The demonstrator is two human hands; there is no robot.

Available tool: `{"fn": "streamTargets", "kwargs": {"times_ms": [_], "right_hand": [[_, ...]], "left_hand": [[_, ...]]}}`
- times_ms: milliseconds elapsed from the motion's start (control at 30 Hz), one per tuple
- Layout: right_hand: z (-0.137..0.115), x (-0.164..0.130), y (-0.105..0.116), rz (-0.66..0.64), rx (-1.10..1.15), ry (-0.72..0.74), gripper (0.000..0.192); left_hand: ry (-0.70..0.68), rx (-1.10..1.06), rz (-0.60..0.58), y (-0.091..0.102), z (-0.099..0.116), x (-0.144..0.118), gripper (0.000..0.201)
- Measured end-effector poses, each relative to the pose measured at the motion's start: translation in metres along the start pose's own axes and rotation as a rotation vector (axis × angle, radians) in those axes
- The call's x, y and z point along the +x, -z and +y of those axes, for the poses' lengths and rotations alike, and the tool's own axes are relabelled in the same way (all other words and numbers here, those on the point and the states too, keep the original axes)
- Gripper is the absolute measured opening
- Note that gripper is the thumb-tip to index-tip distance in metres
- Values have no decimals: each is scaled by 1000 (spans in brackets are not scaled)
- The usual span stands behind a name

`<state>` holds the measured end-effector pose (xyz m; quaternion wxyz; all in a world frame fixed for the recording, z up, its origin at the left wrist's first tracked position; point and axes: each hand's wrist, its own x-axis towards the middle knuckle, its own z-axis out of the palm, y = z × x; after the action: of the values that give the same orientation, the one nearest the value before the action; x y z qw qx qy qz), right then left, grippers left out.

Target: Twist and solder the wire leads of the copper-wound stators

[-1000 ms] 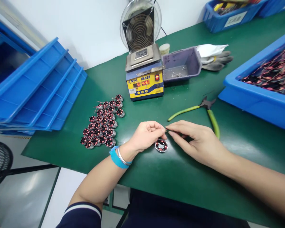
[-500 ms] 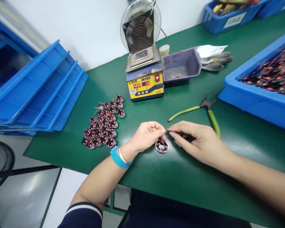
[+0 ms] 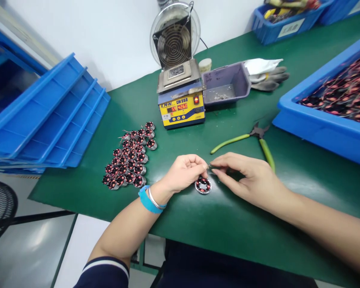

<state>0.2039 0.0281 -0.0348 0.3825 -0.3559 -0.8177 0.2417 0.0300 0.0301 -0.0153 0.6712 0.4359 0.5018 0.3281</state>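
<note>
Left hand point(image 3: 184, 173) is curled, thumb and forefinger pinched together above a small wound coil part point(image 3: 203, 185); the part rests on the green table point(image 3: 216, 224) directly below the fingertips, silver rim and red-brown windings seen from above; whether the fingers touch the part itself cannot be told. Right hand point(image 3: 252, 180) is laid just beside the left, fingertips brought tip to tip with the left fingertips; a thin wire lead appears to be nipped between the two hands, but it is too fine to be confirmed; the right palm faces down, close to the table.

A blue wristband and a metal bangle are worn on the left wrist point(image 3: 151, 199).

Left of the left hand, near, a cluster of like coil parts point(image 3: 129, 160) is set in rows on the table. Just beyond the right hand, green-handled cutters point(image 3: 255, 140) are laid flat, apart from the fingers. Further beyond both hands, a yellow-fronted solder pot point(image 3: 181, 102) is stood with its red digits lit; a fan point(image 3: 174, 36) is stood behind it; a grey tray point(image 3: 226, 82) touches its right side; work gloves point(image 3: 267, 74) are laid beside the tray. Well to the right of the right hand, a blue bin point(image 3: 324, 124) holds many coil parts; far left, blue trays point(image 3: 45, 116) are stacked.
</note>
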Motion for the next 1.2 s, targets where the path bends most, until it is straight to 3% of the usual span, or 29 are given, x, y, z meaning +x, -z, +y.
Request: {"fn": "streamTargets", "kwargs": {"times_ms": [200, 700, 800, 933, 1000, 1067, 1200], "right_hand": [[9, 4, 3, -38, -275, 231, 21], [9, 6, 6, -58, -354, 348, 21], [5, 7, 4, -122, -165, 153, 24], [-3, 11, 0, -331, 458, -463, 29], [-3, 12, 0, -427, 659, -631, 30], [0, 11, 3, -422, 591, -564, 29], [12, 5, 10, -223, 41, -4, 19]], "left_hand": [[0, 15, -33, 0, 0, -1, 22], [-43, -9, -41, 2, -6, 0, 19], [-67, -1, -41, 2, -7, -1, 17], [-91, 37, -34, 1, -7, -3, 15], [-96, 47, -41, 0, -7, -4, 16], [-96, 53, -52, 0, -7, -4, 17], [-94, 71, -55, 3, -8, -2, 20]]}}
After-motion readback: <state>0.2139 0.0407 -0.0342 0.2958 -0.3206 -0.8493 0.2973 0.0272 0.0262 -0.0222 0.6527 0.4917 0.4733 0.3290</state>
